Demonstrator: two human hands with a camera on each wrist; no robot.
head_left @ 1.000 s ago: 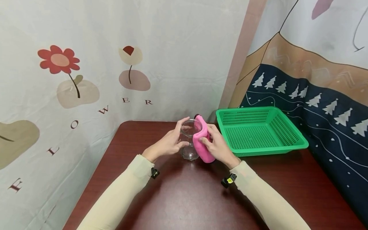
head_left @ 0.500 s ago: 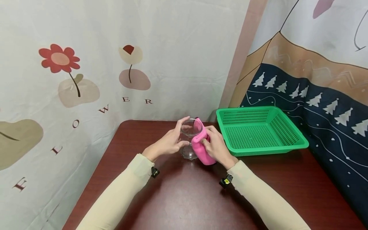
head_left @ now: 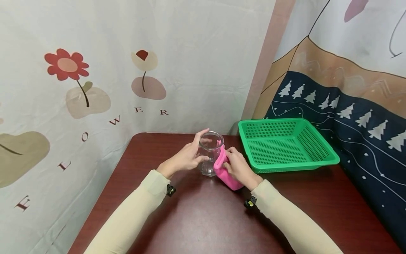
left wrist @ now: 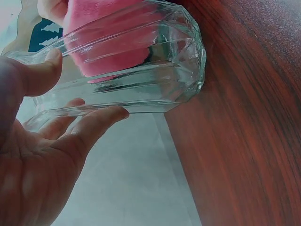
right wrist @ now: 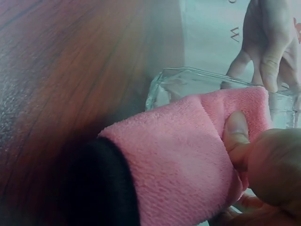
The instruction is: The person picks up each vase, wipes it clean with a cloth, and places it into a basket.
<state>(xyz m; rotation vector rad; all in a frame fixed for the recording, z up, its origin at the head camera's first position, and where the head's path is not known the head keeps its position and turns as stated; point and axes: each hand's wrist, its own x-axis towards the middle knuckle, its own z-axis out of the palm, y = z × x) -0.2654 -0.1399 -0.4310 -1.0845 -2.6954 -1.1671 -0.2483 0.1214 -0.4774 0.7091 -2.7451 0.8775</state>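
A clear, ribbed glass jar point(head_left: 209, 170) stands upright on the table, its open rim facing up. My left hand point(head_left: 184, 157) grips its left side, with the thumb in front and the fingers spread around the back. In the left wrist view, the thumb point(left wrist: 44, 73) and fingers press the ribbed glass. My right hand point(head_left: 239, 166) pinches a fluffy pink cloth point(head_left: 229, 180) against the jar's right side. The right wrist view shows the thumb on the folded cloth point(right wrist: 174, 155), which has a dark edge point(right wrist: 101, 183). The fingertips behind the cloth are hidden.
A green plastic basket point(head_left: 296, 166) with slotted walls stands on the right, close beyond my right hand. The dark red-brown table point(head_left: 196, 222) ends at a printed curtain point(head_left: 203, 70) behind the jar.
My right hand has slid the cloth down along the jar's side. The cloth's top has dropped from above the rim to below it, and its lower end swings right. My left hand holds still.
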